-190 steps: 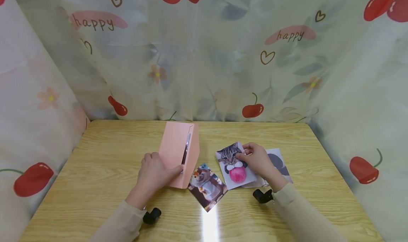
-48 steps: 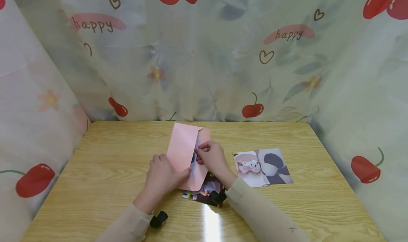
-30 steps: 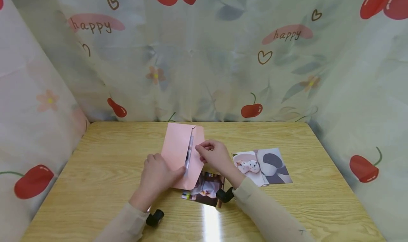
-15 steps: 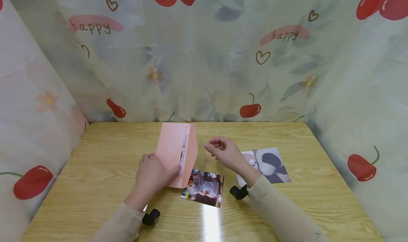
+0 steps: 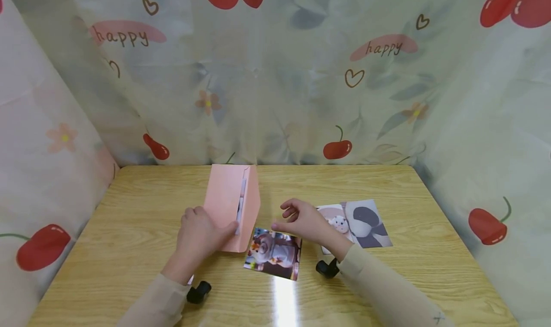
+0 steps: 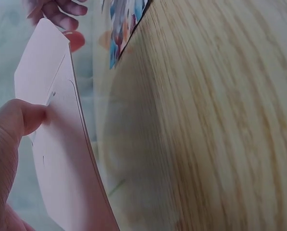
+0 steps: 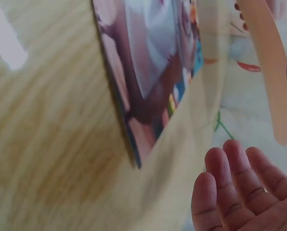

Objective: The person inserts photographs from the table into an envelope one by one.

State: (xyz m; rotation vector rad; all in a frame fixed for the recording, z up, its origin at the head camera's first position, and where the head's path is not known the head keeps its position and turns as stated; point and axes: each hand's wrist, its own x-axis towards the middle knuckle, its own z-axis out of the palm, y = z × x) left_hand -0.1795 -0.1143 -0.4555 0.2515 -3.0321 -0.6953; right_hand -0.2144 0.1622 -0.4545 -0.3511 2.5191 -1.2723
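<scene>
Pink envelope gripped by the left hand
Left thumb rests at the slit; the right hand, fingers loose and released, is near a colourful photo on the worktop.

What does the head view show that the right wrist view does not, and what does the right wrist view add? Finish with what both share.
Only the head view: the photo with the dotted white figure, the grey-patterned photo beside it, and the "happy" lettering on the backdrop.

Only the right wrist view: the palm side of the right hand, with its fingers seen close up.

Both: the right hand, the colourful photo, the pink envelope, the wooden table and the patterned backdrop.
</scene>
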